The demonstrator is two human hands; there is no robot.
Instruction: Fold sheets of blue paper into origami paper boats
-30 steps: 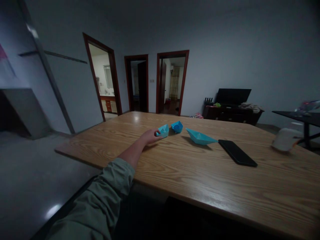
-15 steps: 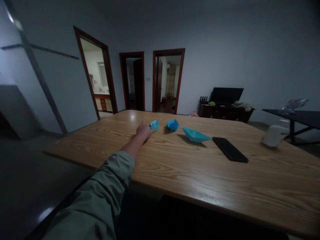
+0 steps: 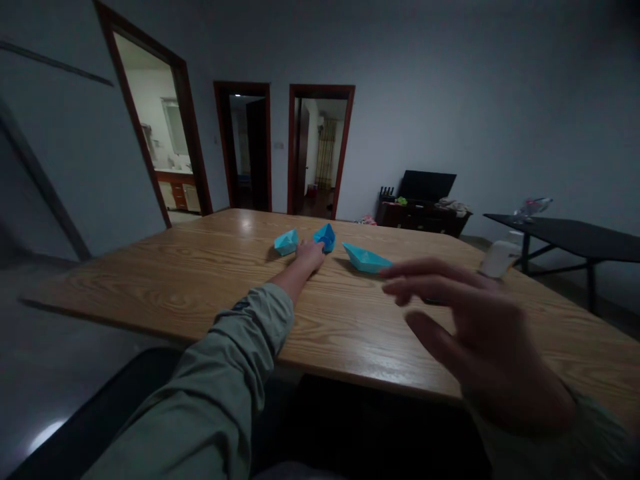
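Note:
Three folded paper boats stand in a row on the wooden table [image 3: 200, 273]. The left one is a light blue paper boat [image 3: 286, 243]. Beside it is a dark blue paper boat [image 3: 326, 235], and my left hand [image 3: 310, 255] reaches out to its near side with the fingers closed at its edge. Further right lies a longer turquoise paper boat [image 3: 365, 258]. My right hand [image 3: 465, 320] hovers above the table's right half, blurred, fingers apart and holding nothing. It covers most of the black phone.
A whitish translucent container [image 3: 499, 259] stands toward the table's right edge. Beyond are a black table [image 3: 575, 235] with a clear plastic-looking item on it, and a dark cabinet [image 3: 420, 217] bearing a black screen [image 3: 427, 185]. Doorways open in the far wall.
My left hand has gone from the light blue boat to the dark blue one. My right hand has come into view from the right. The view has turned slightly right.

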